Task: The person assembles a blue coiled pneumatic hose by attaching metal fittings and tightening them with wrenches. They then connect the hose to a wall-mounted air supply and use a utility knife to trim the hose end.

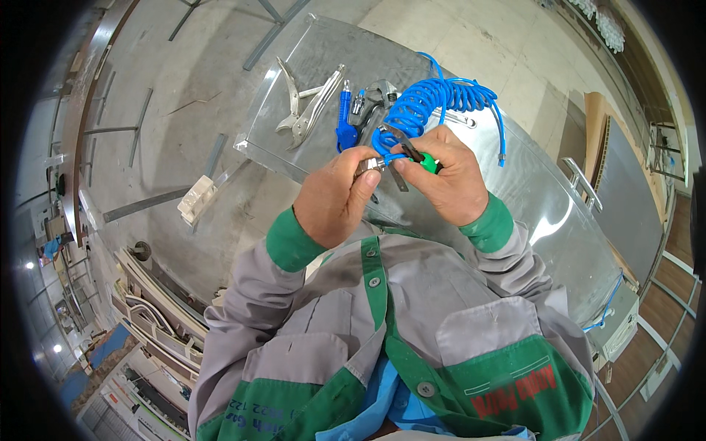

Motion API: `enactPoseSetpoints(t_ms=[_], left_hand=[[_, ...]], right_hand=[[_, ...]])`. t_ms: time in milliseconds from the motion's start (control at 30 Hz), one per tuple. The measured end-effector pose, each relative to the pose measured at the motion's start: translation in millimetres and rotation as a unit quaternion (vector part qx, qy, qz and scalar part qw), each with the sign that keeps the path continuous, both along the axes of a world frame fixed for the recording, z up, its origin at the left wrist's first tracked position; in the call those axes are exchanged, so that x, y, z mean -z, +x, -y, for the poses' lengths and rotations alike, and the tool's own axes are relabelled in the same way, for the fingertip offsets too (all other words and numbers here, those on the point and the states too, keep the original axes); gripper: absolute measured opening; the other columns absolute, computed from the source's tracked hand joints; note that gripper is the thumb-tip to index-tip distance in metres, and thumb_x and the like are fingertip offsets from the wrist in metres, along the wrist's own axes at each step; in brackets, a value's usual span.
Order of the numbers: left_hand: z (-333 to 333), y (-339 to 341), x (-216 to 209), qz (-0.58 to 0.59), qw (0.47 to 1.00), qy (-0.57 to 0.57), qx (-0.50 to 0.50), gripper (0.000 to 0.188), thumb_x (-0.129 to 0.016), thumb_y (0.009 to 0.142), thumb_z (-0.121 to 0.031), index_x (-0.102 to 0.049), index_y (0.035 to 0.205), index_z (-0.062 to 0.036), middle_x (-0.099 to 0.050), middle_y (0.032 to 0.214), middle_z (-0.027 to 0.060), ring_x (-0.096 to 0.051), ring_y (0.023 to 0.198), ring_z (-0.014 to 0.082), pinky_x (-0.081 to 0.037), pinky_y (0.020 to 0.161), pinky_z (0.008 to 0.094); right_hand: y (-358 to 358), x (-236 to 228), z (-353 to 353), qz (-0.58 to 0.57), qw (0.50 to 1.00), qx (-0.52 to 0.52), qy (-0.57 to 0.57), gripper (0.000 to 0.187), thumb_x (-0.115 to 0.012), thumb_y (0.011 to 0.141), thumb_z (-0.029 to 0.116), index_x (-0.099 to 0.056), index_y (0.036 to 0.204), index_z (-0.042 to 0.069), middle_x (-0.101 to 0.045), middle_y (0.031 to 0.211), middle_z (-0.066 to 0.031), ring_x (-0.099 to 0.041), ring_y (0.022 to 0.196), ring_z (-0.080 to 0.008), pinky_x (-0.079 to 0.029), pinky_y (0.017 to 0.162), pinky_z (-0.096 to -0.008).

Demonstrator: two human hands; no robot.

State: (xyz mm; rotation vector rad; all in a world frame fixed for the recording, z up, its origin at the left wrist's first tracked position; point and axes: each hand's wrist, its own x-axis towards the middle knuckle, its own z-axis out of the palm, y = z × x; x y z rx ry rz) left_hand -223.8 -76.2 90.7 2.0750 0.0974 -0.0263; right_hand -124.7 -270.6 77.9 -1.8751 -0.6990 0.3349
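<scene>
My left hand [340, 192] is closed around a metal hose fitting [371, 166] at one end of a blue coiled air hose [421, 104]. In my right hand [450, 176] is a green-and-black hand tool [428, 162], its kind partly hidden by the fingers. A flat metal piece [399, 178] shows beside it, close to the hose end. Both hands meet above the metal tabletop [507, 158]. Just beyond them lie a blue air blow gun [346, 121] and an adjustable wrench [379, 99]. Locking pliers [309, 106] rest farther left, with their handles spread.
A wrench [462, 119] lies partly under the hose coils. On the table's right side is a metal handle [581, 184], with large leaning panels [632, 176] beyond. Metal bars [147, 203] and a white block [197, 200] are on the left, above stacked trim pieces [158, 323].
</scene>
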Motion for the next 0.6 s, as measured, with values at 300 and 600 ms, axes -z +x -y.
enactPoseSetpoints(t_ms=[300,600], left_hand=[[-3.9,-0.7,-12.6,-0.007,0.992,0.102,0.075,0.043,-0.066,0.097,-0.042,-0.062,0.110,-0.0010,-0.069,0.084,0.0177,-0.069,0.076,0.0371,-0.053,0.064,0.0436],[-10.1,-3.6,-1.0,0.331,0.905,0.229,0.137,0.033,-0.071,0.089,-0.035,-0.067,0.110,-0.0094,-0.068,0.103,0.0098,-0.069,0.092,0.0275,-0.056,0.070,0.0368]], right_hand=[[-5.2,-11.9,-3.7,-0.020,0.994,-0.095,0.047,0.019,-0.070,0.088,0.008,-0.071,0.107,0.003,-0.067,0.097,-0.0143,-0.067,0.085,-0.0288,-0.051,0.073,-0.0375],[-6.3,-25.4,21.7,-0.166,0.966,-0.194,-0.046,0.017,-0.067,0.096,0.015,-0.066,0.101,-0.001,-0.065,0.084,-0.0102,-0.059,0.071,-0.0178,-0.045,0.061,-0.0335]])
